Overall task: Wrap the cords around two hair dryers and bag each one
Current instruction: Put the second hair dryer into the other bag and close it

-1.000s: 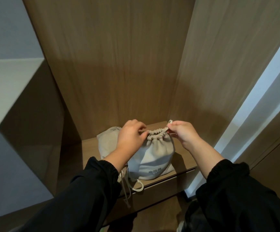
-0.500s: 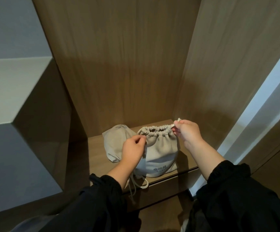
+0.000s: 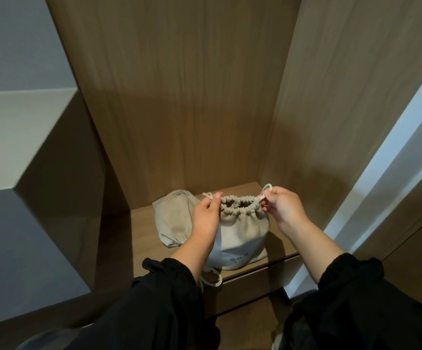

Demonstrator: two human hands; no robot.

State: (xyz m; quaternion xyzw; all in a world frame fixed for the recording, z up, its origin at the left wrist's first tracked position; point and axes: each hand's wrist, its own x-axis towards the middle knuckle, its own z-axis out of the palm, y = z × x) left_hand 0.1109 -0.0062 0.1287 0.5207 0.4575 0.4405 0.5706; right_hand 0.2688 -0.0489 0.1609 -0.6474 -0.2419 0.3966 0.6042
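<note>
A beige drawstring bag [image 3: 242, 233] with dark printed lettering stands upright on a wooden shelf [image 3: 144, 238]. Its gathered mouth is partly open and dark inside. My left hand [image 3: 204, 218] pinches the drawstring at the mouth's left end. On the right end, my right hand [image 3: 280, 208] pinches a loop of the cord. A second beige bag [image 3: 174, 218] lies behind and to the left, touching the first. Loose cord [image 3: 212, 279] hangs over the shelf's front edge. No hair dryer is visible.
The shelf sits in a wooden alcove with a tall back panel [image 3: 184, 97] and a side panel [image 3: 343, 97] at the right. A grey angular block [image 3: 28, 160] juts in from the left. A bright white strip [image 3: 381, 173] runs along the right.
My left hand has risen from the bag's left side to the mouth and taken hold of the drawstring there. My right hand keeps its pinch on the cord.
</note>
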